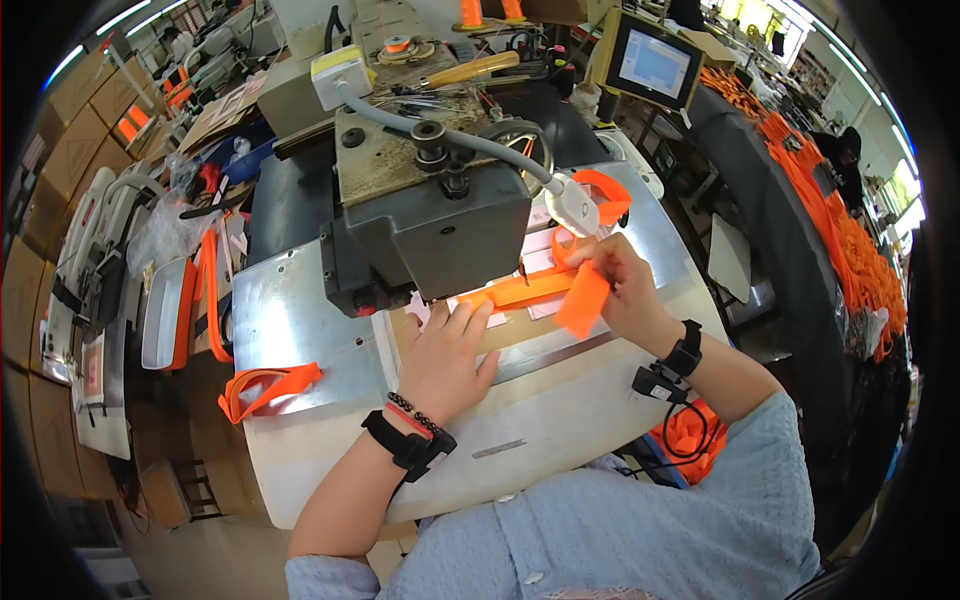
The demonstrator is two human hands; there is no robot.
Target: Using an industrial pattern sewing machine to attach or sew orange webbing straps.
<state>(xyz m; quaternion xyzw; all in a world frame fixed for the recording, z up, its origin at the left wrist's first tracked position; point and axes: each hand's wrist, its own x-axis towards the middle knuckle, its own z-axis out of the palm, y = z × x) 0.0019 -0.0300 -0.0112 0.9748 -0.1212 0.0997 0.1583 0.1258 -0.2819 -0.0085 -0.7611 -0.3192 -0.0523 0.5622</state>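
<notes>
Pinning bright orange woven strap (525, 289) flat under grey sewing machine head (430, 225): left hand (445, 355) open, palm down beside it; right hand (620, 290) pinching strap's folded end, keeping it taut.

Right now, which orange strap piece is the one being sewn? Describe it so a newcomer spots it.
Find the grey sewing machine mid-table. Under its head lies a flat orange webbing strap, pressed by the left hand and folded up by the right hand. Unlike the loose strap loop at the table's left edge, it is being handled.
</notes>
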